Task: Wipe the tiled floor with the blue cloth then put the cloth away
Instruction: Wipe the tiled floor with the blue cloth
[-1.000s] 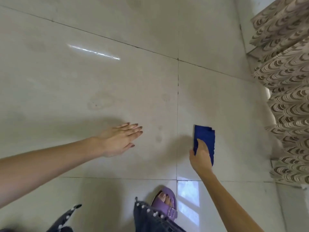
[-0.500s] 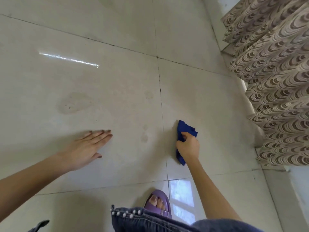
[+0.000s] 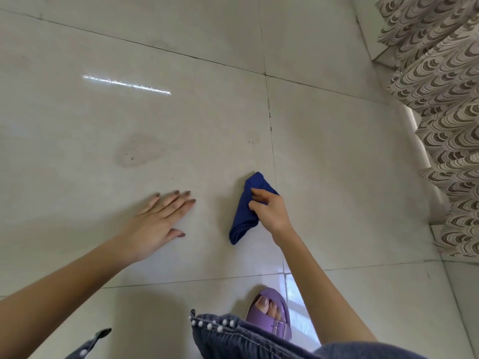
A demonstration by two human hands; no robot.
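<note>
The folded blue cloth [image 3: 245, 218] lies on the pale tiled floor [image 3: 181, 120], just left of a dark grout line. My right hand [image 3: 269, 211] grips the cloth's upper right part, fingers curled around its folds. My left hand [image 3: 158, 220] rests flat on the tile to the cloth's left, fingers straight and spread. A faint smudged footprint mark [image 3: 137, 152] sits on the tile beyond my left hand.
A patterned beige-brown curtain [image 3: 445, 112] hangs along the right side, down to the floor. My foot in a purple sandal [image 3: 272, 317] and denim hem with pearl beads [image 3: 223, 332] are at the bottom. A bright light streak [image 3: 127, 84] reflects on the tile.
My right hand has dragged the cloth leftward over the grout line and bunched it from a flat rectangle into a narrow fold. My left hand has settled flat on the floor.
</note>
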